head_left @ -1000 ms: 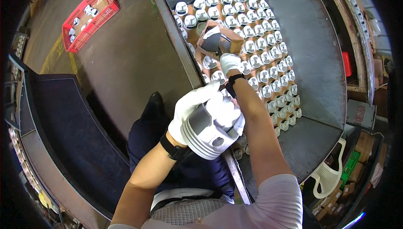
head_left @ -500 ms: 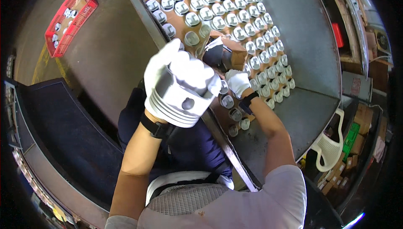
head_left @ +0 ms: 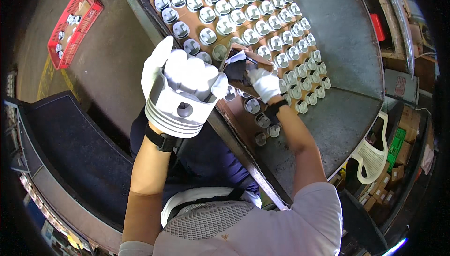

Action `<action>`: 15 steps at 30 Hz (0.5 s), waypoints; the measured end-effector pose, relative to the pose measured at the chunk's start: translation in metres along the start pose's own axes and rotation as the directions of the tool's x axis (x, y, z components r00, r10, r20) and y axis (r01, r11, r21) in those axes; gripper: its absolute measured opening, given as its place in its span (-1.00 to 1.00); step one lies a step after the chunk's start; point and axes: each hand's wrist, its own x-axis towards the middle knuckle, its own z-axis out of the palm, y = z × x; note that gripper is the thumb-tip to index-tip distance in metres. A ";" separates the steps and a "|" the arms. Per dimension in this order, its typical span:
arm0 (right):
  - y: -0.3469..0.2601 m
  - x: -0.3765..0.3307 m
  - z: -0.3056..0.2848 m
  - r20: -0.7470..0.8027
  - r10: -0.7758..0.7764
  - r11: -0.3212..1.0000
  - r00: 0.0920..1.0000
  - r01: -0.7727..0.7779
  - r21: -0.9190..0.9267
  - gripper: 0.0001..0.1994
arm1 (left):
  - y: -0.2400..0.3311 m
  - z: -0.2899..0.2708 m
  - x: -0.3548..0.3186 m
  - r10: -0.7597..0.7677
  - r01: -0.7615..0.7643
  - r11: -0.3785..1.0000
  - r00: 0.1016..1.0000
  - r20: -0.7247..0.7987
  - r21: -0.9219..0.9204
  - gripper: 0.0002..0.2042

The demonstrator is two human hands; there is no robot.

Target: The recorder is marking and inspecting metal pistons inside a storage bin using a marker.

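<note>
The left hand (head_left: 180, 75), in a white glove, is wrapped over the crown of a grey metal piston (head_left: 180, 110) — a full, closed grip, with the pin hole facing the camera — and it holds the piston up in the air over the near-left edge of the round metal worktop (head_left: 342, 115), clear of everything below. The right hand (head_left: 263, 83), also gloved, is out over the worktop, fingers closed on a dark rag or pad (head_left: 236, 68) pressed against a small brown cardboard piece (head_left: 248, 59). Under it lies a brown cardboard sheet (head_left: 243, 120) packed with rows of pistons (head_left: 243, 17) standing crown-down, running from the far-left edge toward the right; a few sit loose near the sheet's near corner, just beside the right wrist. The right half of the worktop is bare metal. Off to the far left, on the floor, a red plastic crate (head_left: 72, 26) holds a few small metal parts. A white plastic chair (head_left: 372, 155) stands beyond the worktop's right edge, next to stacked cardboard boxes (head_left: 398, 157).
</note>
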 end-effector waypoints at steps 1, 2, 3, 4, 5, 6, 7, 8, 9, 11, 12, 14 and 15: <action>0.005 0.009 0.002 -0.078 0.076 0.996 0.994 -0.073 0.041 -0.84 | 0.003 0.000 0.000 -0.015 0.016 0.999 0.999 0.050 -0.034 -0.62; 0.010 0.019 0.009 -0.112 0.074 0.997 0.991 -0.072 0.025 -0.84 | 0.005 0.000 0.000 -0.030 0.037 0.997 0.995 0.098 -0.067 -0.60; 0.016 0.031 0.020 -0.149 0.070 0.998 0.986 -0.069 0.008 -0.83 | 0.005 0.000 0.000 -0.044 0.053 0.994 0.995 0.090 -0.094 -0.59; 0.016 0.041 0.027 -0.187 0.058 0.998 0.981 -0.060 -0.005 -0.82 | 0.005 0.002 -0.001 -0.052 0.061 0.991 0.996 0.079 -0.118 -0.59; 0.017 0.046 0.034 -0.198 0.054 0.998 0.979 -0.055 -0.001 -0.79 | 0.004 0.004 -0.002 -0.058 0.067 0.988 0.996 0.068 -0.142 -0.58; 0.018 0.050 0.041 -0.208 0.052 0.999 0.977 -0.052 0.006 -0.76 | 0.003 0.006 0.000 -0.059 0.069 0.986 0.995 0.075 -0.150 -0.59; 0.020 0.052 0.053 -0.218 0.055 0.998 0.974 -0.053 0.013 -0.73 | 0.005 0.011 -0.002 -0.064 0.064 0.992 0.998 0.009 -0.109 -0.63; 0.019 0.057 0.066 -0.232 0.118 0.993 0.966 -0.121 0.004 -0.75 | 0.005 0.011 -0.003 -0.043 0.038 0.994 0.998 -0.043 -0.105 -0.67; 0.014 0.062 0.066 -0.171 0.178 0.983 0.969 -0.184 -0.016 -0.76 | 0.004 0.009 -0.006 -0.017 0.007 0.994 0.995 -0.097 -0.107 -0.71; 0.003 0.072 0.065 -0.054 0.304 0.949 0.951 -0.307 -0.069 -0.78 | 0.006 0.005 -0.007 -0.006 -0.004 0.994 0.996 -0.091 -0.110 -0.75; 0.004 0.076 0.076 -0.048 0.339 0.929 0.939 -0.343 -0.140 -0.82 | 0.008 0.004 -0.005 -0.031 0.029 0.993 0.999 -0.024 -0.111 -0.75; 0.008 0.083 0.089 0.014 0.450 0.887 0.893 -0.445 -0.124 -0.83 | 0.007 0.010 -0.003 -0.060 0.059 0.992 0.998 -0.008 -0.110 -0.77; 0.007 0.088 0.087 0.038 0.499 0.862 0.866 -0.491 -0.122 -0.84 | 0.006 0.017 -0.005 -0.061 0.055 0.992 0.997 -0.052 -0.114 -0.78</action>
